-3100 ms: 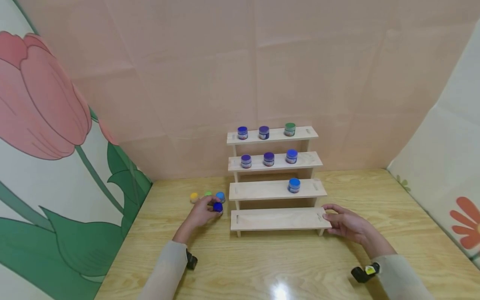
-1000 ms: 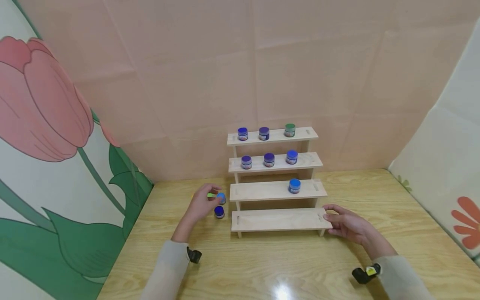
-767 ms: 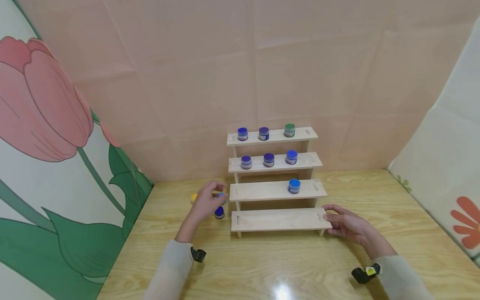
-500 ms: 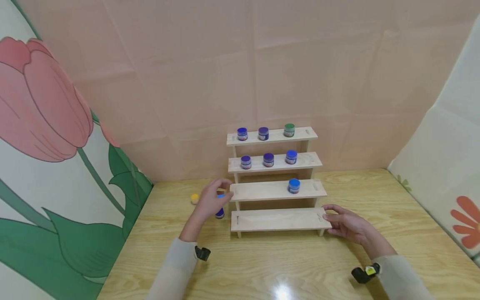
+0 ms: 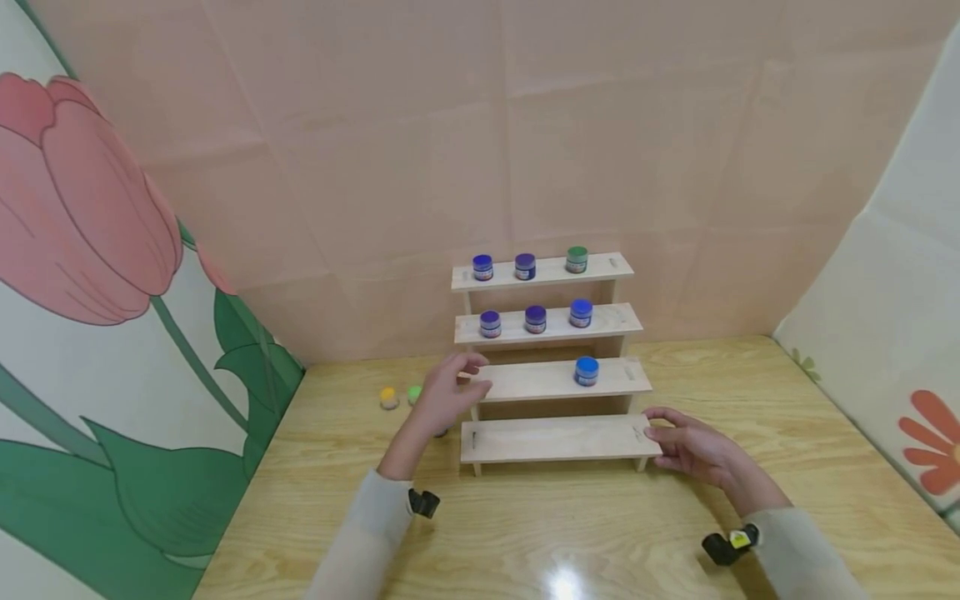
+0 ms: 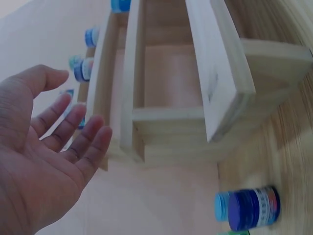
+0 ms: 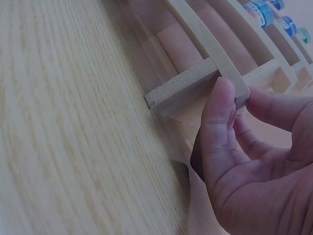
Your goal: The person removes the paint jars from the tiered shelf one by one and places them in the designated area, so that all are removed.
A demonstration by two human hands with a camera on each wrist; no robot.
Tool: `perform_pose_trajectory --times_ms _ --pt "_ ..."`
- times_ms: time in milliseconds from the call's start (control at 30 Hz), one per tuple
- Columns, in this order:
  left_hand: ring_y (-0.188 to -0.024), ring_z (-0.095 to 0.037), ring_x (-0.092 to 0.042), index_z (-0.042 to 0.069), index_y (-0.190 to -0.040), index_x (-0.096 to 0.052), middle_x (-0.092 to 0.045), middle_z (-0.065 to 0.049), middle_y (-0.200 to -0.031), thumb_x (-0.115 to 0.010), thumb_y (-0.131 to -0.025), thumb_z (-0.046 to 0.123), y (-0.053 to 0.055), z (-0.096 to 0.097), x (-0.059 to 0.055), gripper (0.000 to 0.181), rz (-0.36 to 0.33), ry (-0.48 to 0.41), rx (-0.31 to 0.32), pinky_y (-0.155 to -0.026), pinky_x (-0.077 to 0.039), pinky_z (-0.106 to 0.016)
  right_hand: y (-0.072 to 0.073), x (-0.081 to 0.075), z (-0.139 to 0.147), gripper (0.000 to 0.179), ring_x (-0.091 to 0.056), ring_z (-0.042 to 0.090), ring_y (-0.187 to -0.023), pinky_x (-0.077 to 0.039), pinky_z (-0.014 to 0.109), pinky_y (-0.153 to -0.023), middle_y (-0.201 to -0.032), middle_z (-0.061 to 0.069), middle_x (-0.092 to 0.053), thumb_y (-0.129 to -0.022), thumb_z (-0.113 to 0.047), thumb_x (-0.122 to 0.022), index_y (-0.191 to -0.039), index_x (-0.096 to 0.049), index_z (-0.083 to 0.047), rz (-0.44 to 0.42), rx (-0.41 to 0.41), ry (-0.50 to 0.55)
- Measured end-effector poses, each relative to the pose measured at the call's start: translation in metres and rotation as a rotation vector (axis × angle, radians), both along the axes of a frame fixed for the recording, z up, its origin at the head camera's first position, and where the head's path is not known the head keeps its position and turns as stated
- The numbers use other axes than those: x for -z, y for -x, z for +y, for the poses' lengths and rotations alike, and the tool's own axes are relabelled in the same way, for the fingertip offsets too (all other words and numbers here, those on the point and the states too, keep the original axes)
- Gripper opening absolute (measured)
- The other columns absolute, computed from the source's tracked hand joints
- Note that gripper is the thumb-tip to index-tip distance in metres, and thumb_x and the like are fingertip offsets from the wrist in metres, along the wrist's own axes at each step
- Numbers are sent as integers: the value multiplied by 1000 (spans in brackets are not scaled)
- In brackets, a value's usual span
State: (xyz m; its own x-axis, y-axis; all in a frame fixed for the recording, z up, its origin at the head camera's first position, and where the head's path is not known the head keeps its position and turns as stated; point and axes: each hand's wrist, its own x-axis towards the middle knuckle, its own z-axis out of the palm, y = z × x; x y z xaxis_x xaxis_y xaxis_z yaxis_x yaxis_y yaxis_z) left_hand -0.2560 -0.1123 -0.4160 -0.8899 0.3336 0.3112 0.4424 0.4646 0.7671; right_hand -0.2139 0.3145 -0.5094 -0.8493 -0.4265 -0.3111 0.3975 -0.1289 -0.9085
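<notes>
My left hand (image 5: pixel 442 396) hovers with nothing in it beside the left end of the second-lowest step of a wooden stepped rack (image 5: pixel 555 437); its fingers are loosely bent and spread. At the rack's lowest step, my right hand (image 7: pixel 264 166) pinches the right end of the board between thumb and fingers. A small light-blue-lidded jar (image 5: pixel 587 372) stands on the second-lowest step. In the left wrist view, a dark blue jar (image 6: pixel 254 208) and a light blue one (image 6: pixel 221 205) are on the table below the left hand; in the head view that hand mostly covers them.
Left of the rack, a yellow-lidded jar (image 5: pixel 388 398) and a green-lidded jar (image 5: pixel 415 394) stand on the wooden table (image 5: pixel 570 525). Several blue and purple jars, plus a green-lidded jar (image 5: pixel 577 260), line the upper two steps. A pink backdrop (image 5: pixel 390 183) rises behind.
My left hand gripped the dark blue jar earlier, left it on the table, then moved over the other jars and rightward to the rack, empty. The right hand has kept its place.
</notes>
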Motion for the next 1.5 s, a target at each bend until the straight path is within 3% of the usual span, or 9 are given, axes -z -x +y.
perform_pose_trajectory --times_ms 400,667,900,1133,1300,1500 --pt "-117 -29 -60 8 -126 -64 -63 -6 -122 -73 -94 21 3 24 -4 36 -2 16 45 -99 -56 -39 1 0 0 22 -70 11 -88 -61 25 -75 -102 -1 -72 -105 -10 -53 -120 -54 -27 -7 -3 4" --pt "-117 -24 -60 10 -126 -64 -63 -7 -122 -73 -94 20 6 37 -3 35 -16 10 61 -99 -56 -39 0 -2 -1 22 -70 11 -88 -61 26 -75 -101 -2 -71 -105 -10 -52 -120 -54 -27 -10 1 1" --pt "-118 -22 -60 13 -127 -64 -62 -1 -125 -72 -95 23 6 46 -2 35 -41 15 55 -98 -56 -33 0 0 0 22 -70 12 -87 -61 25 -75 -101 -1 -71 -105 -10 -54 -119 -55 -27 -14 1 18" --pt "-119 -23 -61 10 -129 -63 -62 -8 -129 -72 -95 22 8 59 -3 37 -62 -17 88 -97 -56 -32 -1 1 0 22 -70 12 -87 -61 25 -74 -101 -1 -71 -105 -10 -54 -119 -55 -27 -17 4 29" --pt "-118 -24 -62 12 -128 -63 -63 -6 -129 -73 -95 20 13 70 -1 36 -38 -18 112 -95 -57 -30 -1 1 1 22 -70 12 -88 -61 25 -74 -102 -1 -72 -105 -11 -54 -119 -56 -27 -14 7 17" --pt "-118 -21 -61 15 -128 -62 -62 -9 -132 -72 -96 20 15 82 -2 34 -49 25 122 -97 -56 -32 -1 0 0 21 -70 12 -89 -61 26 -75 -104 -1 -72 -104 -13 -56 -121 -55 -27 -19 19 4"
